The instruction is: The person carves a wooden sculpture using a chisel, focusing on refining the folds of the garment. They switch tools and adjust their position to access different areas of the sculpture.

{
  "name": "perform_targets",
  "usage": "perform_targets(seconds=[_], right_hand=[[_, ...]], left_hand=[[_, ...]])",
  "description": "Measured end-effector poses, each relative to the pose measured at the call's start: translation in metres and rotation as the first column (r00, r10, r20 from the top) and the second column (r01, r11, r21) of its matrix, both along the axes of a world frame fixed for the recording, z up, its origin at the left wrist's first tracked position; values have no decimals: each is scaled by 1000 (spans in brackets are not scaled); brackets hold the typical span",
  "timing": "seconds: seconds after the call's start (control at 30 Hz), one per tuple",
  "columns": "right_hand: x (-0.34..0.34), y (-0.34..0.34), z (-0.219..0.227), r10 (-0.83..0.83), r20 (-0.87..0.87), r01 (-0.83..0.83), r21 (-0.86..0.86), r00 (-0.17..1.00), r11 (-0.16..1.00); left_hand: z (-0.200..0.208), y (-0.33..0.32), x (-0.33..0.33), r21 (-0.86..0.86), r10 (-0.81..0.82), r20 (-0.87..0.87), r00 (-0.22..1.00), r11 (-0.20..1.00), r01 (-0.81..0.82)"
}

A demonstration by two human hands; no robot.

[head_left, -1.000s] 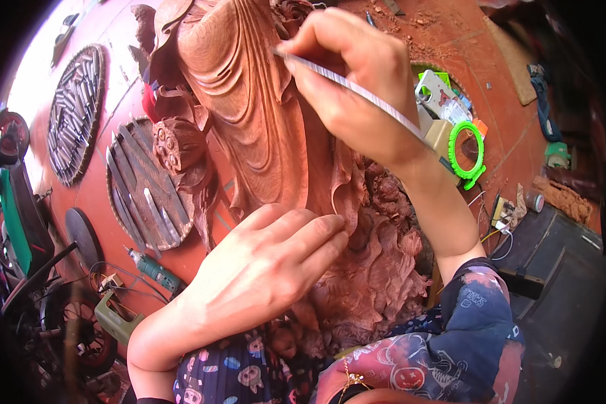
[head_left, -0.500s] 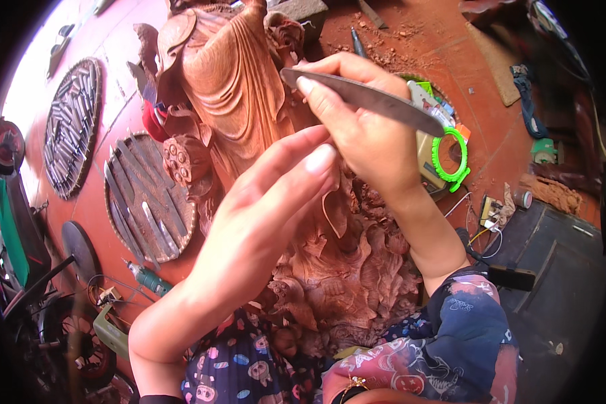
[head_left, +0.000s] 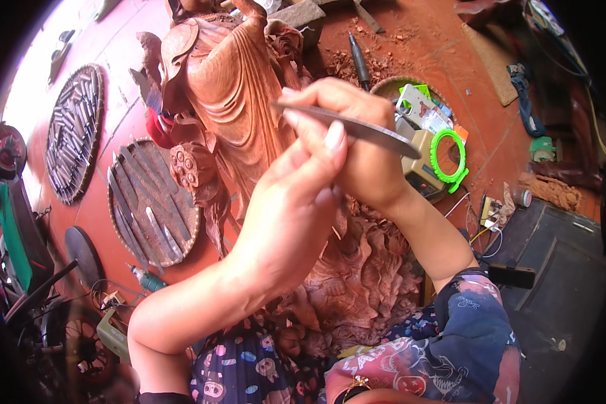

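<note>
My right hand (head_left: 370,165) grips a grey flat metal file (head_left: 357,128) between thumb and fingers, its blade slanting down to the right. Pressed close against that hand is my left hand (head_left: 293,195), thumb pointing up just below the blade. Most of the left fingers are hidden behind the right hand, so whether they hold anything does not show. Beneath both hands lies a large carved reddish-wood statue (head_left: 239,87) with draped robe folds. Its lower end, with leafy carving (head_left: 377,269), reaches my lap.
Left on the tiled floor are a round tray of files (head_left: 151,232), a basket of chisels (head_left: 74,135) and a green power tool (head_left: 148,278). At right sit a bright green ring (head_left: 448,156), a beige box (head_left: 421,165) and a dark wooden panel (head_left: 559,283). Wood chips (head_left: 397,50) litter the far floor.
The left hand has moved up and right against the right hand. The right hand has lowered slightly, and the file has turned so its face shows narrower. The view has shifted a little.
</note>
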State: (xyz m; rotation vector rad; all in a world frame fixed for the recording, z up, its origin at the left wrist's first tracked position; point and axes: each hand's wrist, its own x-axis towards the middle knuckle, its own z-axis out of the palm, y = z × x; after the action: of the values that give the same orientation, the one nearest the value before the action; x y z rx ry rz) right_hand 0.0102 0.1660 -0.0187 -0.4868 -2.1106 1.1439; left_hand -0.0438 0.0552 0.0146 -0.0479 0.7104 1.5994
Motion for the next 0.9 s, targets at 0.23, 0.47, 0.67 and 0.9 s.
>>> perform_targets(seconds=[0.23, 0.47, 0.67, 0.9], right_hand=[[-1, 1, -1, 31, -23, -28, 102, 999, 994], [-2, 5, 1, 45, -1, -44, 132, 999, 990], [-3, 4, 0, 4, 1, -5, 126, 1000, 992], [-1, 6, 6, 39, 62, -43, 61, 997, 997]], left_hand=[[-2, -1, -1, -47, -1, 1, 1000, 999, 1], [0, 1, 1, -5, 29, 64, 998, 1000, -29], [-4, 3, -2, 44, 24, 60, 998, 999, -27], [-3, 3, -4, -32, 17, 25, 1000, 999, -16]])
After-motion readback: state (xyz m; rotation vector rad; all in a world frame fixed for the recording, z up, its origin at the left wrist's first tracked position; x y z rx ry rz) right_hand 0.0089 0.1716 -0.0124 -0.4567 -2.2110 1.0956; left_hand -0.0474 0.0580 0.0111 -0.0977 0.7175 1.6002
